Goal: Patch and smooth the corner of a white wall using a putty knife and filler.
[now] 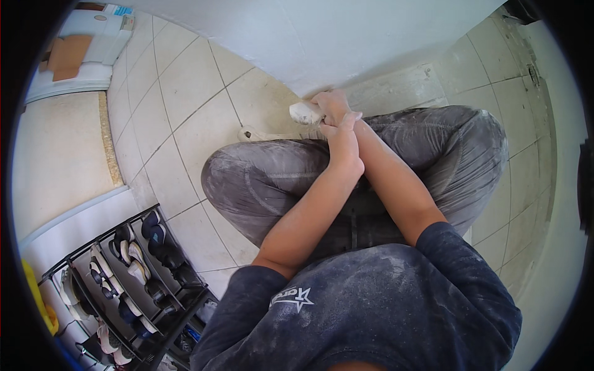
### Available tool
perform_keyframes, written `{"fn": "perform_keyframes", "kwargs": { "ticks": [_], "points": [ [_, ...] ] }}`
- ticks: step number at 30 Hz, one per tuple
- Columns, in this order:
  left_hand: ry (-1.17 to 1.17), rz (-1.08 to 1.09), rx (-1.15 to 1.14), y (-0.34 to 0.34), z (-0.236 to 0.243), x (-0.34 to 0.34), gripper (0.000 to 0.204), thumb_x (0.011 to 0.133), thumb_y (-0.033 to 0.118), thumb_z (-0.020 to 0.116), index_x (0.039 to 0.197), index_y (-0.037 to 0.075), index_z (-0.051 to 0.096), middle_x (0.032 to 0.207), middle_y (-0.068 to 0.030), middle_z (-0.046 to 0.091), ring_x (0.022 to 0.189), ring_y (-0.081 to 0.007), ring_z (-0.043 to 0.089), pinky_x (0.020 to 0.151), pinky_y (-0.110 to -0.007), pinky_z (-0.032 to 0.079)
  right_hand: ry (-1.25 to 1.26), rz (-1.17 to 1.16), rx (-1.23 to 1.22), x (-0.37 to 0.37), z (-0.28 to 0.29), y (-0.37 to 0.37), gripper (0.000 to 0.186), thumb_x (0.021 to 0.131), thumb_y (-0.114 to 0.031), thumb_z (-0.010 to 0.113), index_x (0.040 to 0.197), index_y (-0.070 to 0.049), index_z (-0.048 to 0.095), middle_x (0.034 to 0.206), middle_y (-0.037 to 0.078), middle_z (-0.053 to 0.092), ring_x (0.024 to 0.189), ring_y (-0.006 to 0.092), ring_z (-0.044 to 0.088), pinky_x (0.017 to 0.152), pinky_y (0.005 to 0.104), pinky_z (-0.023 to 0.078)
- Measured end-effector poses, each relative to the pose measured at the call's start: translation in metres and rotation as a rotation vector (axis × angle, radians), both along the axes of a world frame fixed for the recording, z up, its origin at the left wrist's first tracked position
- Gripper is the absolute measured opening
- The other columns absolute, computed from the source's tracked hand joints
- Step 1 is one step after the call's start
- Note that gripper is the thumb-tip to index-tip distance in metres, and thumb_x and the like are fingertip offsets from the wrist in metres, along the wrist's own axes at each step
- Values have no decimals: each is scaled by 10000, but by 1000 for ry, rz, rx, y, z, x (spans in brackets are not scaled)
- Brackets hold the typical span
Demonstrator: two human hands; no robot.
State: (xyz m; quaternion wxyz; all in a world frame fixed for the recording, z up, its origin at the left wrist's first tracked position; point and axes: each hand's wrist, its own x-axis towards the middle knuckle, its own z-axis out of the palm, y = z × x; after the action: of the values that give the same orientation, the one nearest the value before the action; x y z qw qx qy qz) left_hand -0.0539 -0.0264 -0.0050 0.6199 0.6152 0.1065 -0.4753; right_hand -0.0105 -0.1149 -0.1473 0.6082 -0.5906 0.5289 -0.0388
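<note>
My right hand (334, 105) is at the foot of the white wall (291, 37), fingers closed round a small dusty white object (304, 112), possibly a tool head. My left hand (340, 139) is just below it, overlapping my right wrist, fingers partly curled; what they grip is hidden. Both arms reach over my crossed legs (464, 154) in dust-covered grey trousers. A pale, long object (253, 134) with a dark spot at its end lies on the tiles beside my left knee, too small to make out.
Tiled floor (185, 111) surrounds me. A black rack of shoes (130, 278) stands at lower left, near a yellow object (40, 297). A cream doorway slab (62, 161) and cardboard (68, 55) are at left. A pale wall edge (538, 216) runs along the right.
</note>
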Motion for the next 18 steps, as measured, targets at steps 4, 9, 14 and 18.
{"fn": "perform_keyframes", "kwargs": {
  "ticks": [4, 9, 14, 18],
  "points": [
    [-2, 14, -20, -1, -5, 8, 832, 687, 195, 684, 1339, -2, 204, 1266, -172, 370, 1156, -291, 410, 951, -426, 377, 95, -250, 88, 9, -8, -1, 301, 749, -218, 551, 942, -18, 668, 995, 198, 646, 980, 330, 604, 795, 351, 476],
    [322, 29, -34, -8, -3, 26, 673, 761, 285, 656, 1282, 11, 330, 1253, -143, 401, 1117, -276, 442, 955, -414, 372, 165, -19, -157, 5, 3, -5, 286, 747, -188, 544, 913, 8, 670, 971, 207, 649, 927, 329, 625, 787, 377, 484],
    [498, 293, -122, -2, 4, 35, 624, 798, 344, 624, 1266, 35, 351, 1215, -116, 418, 1132, -254, 422, 983, -423, 339, 63, -238, -181, -21, 41, -8, 262, 691, -163, 592, 820, 52, 666, 895, 248, 645, 859, 355, 639, 755, 406, 504],
    [346, 84, 84, -6, -8, 37, 553, 822, 321, 598, 1255, 61, 371, 1187, -98, 430, 1138, -206, 400, 961, -436, 337, 241, -153, -838, -88, 95, -28, 357, 691, -207, 625, 913, 73, 638, 938, 263, 628, 899, 388, 609, 793, 420, 487]
  ]
}}
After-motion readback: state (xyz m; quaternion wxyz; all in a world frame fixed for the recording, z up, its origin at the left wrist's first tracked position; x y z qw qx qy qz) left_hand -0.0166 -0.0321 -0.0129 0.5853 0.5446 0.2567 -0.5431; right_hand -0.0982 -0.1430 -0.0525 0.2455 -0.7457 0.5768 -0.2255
